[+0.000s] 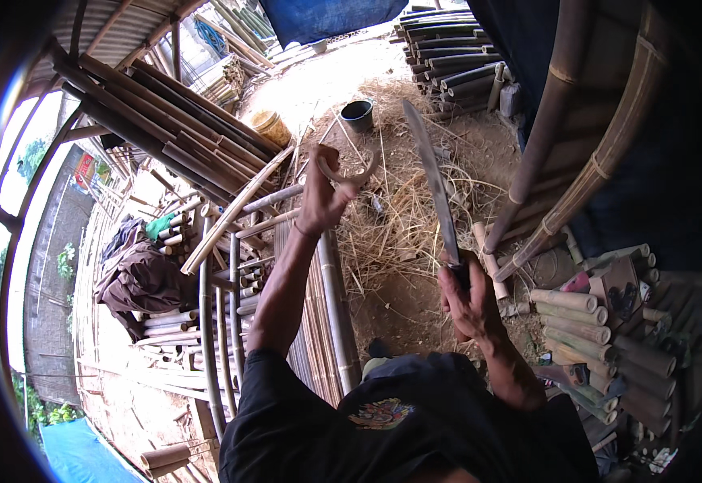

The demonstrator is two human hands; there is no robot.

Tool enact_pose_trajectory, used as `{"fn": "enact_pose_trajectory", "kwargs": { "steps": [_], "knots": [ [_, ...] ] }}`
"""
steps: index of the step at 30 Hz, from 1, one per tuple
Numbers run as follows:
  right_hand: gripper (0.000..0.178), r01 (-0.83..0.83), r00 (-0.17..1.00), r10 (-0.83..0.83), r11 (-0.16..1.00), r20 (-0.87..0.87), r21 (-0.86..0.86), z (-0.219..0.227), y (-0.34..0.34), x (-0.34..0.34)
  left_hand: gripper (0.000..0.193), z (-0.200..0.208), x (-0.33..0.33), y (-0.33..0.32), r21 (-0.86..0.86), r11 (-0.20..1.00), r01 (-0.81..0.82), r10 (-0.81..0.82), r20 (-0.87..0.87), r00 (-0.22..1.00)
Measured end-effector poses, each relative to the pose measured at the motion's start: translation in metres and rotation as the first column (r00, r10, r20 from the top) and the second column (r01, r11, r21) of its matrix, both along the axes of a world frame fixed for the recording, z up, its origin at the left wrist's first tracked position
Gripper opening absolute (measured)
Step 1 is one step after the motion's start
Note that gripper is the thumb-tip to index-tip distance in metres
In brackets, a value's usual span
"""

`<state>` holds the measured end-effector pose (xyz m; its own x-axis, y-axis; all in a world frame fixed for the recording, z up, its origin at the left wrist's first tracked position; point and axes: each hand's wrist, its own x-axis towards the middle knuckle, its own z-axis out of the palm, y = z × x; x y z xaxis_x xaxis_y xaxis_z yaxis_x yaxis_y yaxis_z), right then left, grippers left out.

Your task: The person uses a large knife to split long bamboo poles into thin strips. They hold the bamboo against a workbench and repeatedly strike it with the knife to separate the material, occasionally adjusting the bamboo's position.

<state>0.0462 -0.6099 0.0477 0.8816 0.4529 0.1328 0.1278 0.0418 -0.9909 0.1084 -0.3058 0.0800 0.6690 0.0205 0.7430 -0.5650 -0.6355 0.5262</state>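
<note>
My right hand (pixel 468 296) is closed round the handle of a machete (pixel 433 179). Its long blade points up and away from me, slightly to the left. My left hand (pixel 324 193) is held out in front, gripping a curved, pale strip of bamboo (pixel 371 171) that bends like part of a ring. The strip stays apart from the blade. Below and beyond both hands, bamboo shavings (pixel 399 217) lie scattered over the dirt.
A black bucket (pixel 357 117) and a yellowish container (pixel 270 127) stand ahead. Bamboo poles (pixel 182 133) lean at the left, near a bamboo frame (pixel 206 322) with cloth (pixel 145 274) beside it. Cut bamboo tubes (pixel 572 314) are stacked at right; more poles (pixel 447 60) lie farther off.
</note>
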Motion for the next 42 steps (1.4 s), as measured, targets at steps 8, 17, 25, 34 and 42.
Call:
{"fn": "enact_pose_trajectory", "kwargs": {
  "steps": [8, 17, 25, 34, 42],
  "knots": [
    [0.025, -0.073, 0.955, 0.103, 0.991, 0.278, -0.116, 0.031, 0.023, 0.020, 0.082, -0.023, -0.032, -0.043, -0.024, 1.000, 0.007, -0.011, -0.153, 0.988],
    [0.027, -0.095, 0.939, 0.134, 0.986, 0.318, -0.134, 0.028, 0.027, 0.023, 0.077, -0.022, -0.041, -0.064, -0.070, 0.995, -0.075, 0.059, -0.202, 0.978],
    [0.023, -0.047, 0.929, 0.097, 0.988, 0.358, -0.145, 0.026, 0.029, 0.022, 0.078, -0.034, -0.031, -0.064, -0.138, 0.989, -0.049, 0.024, -0.179, 0.984],
    [0.027, -0.085, 0.929, 0.142, 0.981, 0.342, -0.177, 0.033, 0.037, 0.023, 0.078, -0.033, -0.038, -0.056, -0.108, 0.989, -0.102, 0.086, -0.148, 0.985],
    [0.028, -0.062, 0.915, 0.137, 0.977, 0.380, -0.204, 0.038, 0.046, 0.020, 0.080, -0.029, -0.043, -0.052, -0.095, 0.981, -0.169, 0.158, -0.113, 0.981]
  ]
}}
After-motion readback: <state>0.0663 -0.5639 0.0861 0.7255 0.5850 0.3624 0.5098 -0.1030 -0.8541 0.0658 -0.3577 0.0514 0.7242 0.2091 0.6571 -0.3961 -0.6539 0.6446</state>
